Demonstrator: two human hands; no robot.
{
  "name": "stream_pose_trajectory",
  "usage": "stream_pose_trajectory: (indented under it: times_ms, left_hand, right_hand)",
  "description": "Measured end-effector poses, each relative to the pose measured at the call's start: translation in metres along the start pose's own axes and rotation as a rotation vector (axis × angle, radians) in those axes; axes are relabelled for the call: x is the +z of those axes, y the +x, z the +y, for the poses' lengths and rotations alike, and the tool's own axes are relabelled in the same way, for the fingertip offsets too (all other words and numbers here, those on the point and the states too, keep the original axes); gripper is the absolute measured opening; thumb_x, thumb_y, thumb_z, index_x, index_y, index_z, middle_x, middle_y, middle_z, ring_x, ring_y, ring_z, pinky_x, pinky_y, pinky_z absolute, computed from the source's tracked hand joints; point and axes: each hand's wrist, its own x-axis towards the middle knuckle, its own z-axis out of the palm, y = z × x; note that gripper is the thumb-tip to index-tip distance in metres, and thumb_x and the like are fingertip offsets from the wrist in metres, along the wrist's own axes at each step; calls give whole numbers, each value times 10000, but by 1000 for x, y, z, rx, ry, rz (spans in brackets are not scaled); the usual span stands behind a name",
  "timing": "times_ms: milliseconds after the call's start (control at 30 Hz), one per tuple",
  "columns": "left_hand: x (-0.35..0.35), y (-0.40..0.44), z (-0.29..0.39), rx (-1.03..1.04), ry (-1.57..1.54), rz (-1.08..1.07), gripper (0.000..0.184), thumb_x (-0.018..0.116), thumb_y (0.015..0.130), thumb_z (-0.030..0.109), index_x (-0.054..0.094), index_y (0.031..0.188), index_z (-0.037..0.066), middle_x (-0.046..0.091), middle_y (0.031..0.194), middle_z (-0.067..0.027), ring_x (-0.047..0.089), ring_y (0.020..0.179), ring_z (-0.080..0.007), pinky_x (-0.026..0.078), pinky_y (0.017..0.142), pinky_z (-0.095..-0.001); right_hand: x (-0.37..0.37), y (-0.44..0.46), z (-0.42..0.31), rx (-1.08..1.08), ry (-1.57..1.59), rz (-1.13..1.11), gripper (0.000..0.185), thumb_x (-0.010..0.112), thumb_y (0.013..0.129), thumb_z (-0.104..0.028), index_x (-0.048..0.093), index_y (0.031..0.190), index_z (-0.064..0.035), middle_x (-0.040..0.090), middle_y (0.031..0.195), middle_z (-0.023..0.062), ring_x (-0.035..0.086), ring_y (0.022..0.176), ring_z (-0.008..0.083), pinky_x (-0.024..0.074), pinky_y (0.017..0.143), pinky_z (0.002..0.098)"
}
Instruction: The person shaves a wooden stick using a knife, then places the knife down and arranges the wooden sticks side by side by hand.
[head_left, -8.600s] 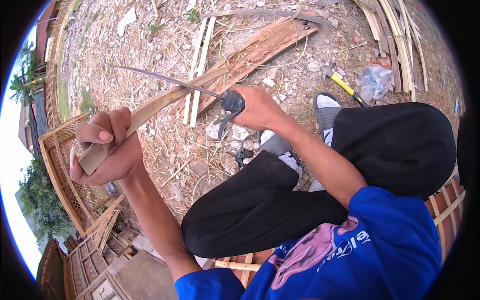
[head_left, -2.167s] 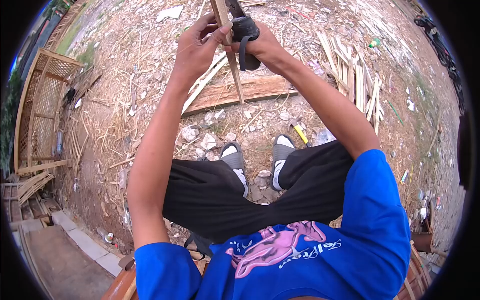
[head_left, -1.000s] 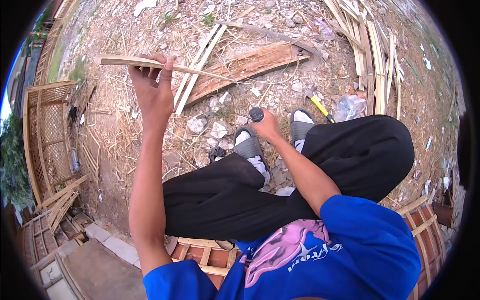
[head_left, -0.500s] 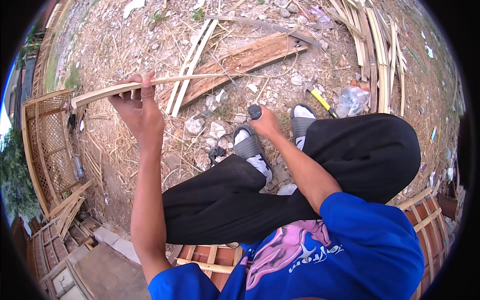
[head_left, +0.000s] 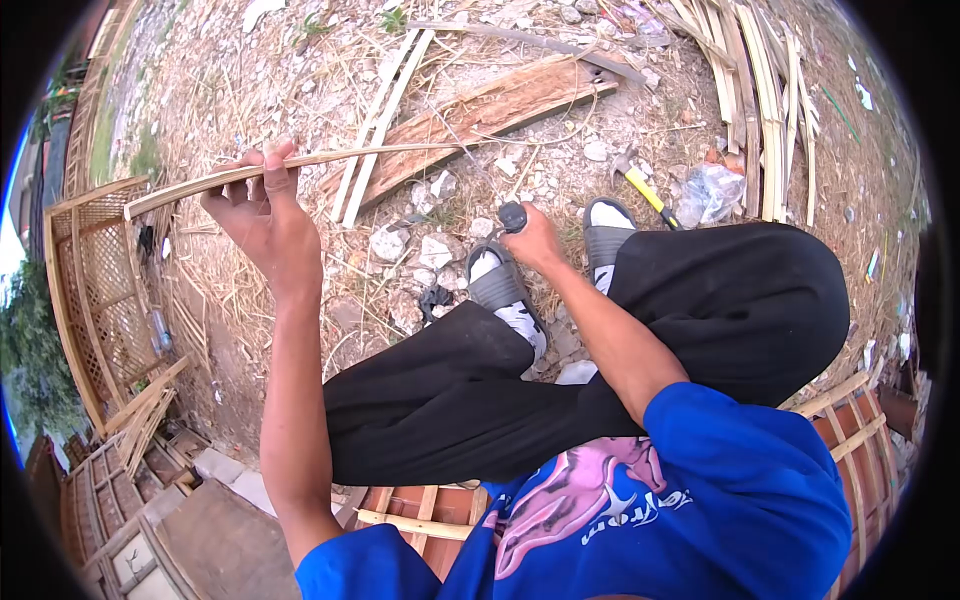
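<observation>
Left hand (head_left: 264, 222) pinches wooden strip (head_left: 335, 156), thin end by near edge of plank (head_left: 530, 98); right hand (head_left: 537, 243) grips dark handle (head_left: 512, 216) near left sandal (head_left: 497, 288).

White lettering (head_left: 637, 514) runs across the blue shirt (head_left: 745, 500); folds hide part of it, and only "rom" reads clearly.

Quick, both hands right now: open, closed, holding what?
Left hand: closed on a wooden strip, held between thumb and fingers.
Right hand: closed around a dark handle.
</observation>
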Motion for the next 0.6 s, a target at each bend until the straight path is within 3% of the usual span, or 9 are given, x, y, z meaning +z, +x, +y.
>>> stream_pose_trajectory:
  times_ms: [67, 167, 367, 600]
  left_hand:
    - [0, -1, -1, -21, 15, 38, 392, 564, 985, 66, 273, 1247, 79, 468, 1170, -95, 605, 1129, -257, 536, 999, -386]
    - [0, -4, 1, -40, 49, 53, 392, 561, 995, 112, 264, 1249, 86, 437, 1191, -97, 600, 1134, -261, 538, 999, -403]
    - [-2, -4, 0, -33, 102, 90, 419, 555, 998, 109, 246, 1279, 80, 424, 1200, -123, 606, 1123, -259, 552, 977, -411]
    - [-8, -2, -3, -72, 136, 114, 525, 543, 1006, 134, 169, 1368, 70, 415, 1230, -155, 603, 1132, -262, 550, 983, -434]
  right_hand:
    - [-6, -3, -8, 20, -17, -22, 429, 747, 672, -162, 652, 1075, -50, 711, 970, 169, 688, 918, 314, 525, 828, 391]
    - [-8, -7, -20, -11, 1, -44, 388, 728, 685, -199, 633, 1031, -53, 702, 1006, 212, 665, 978, 389, 518, 850, 449]
    - [-6, 23, 54, -34, -129, 14, 428, 754, 673, -209, 650, 1062, -67, 710, 969, 182, 681, 918, 352, 527, 825, 411]
    - [-17, 6, 34, -45, -134, -36, 431, 717, 684, -218, 641, 1094, -110, 701, 996, 191, 655, 974, 396, 522, 842, 454]
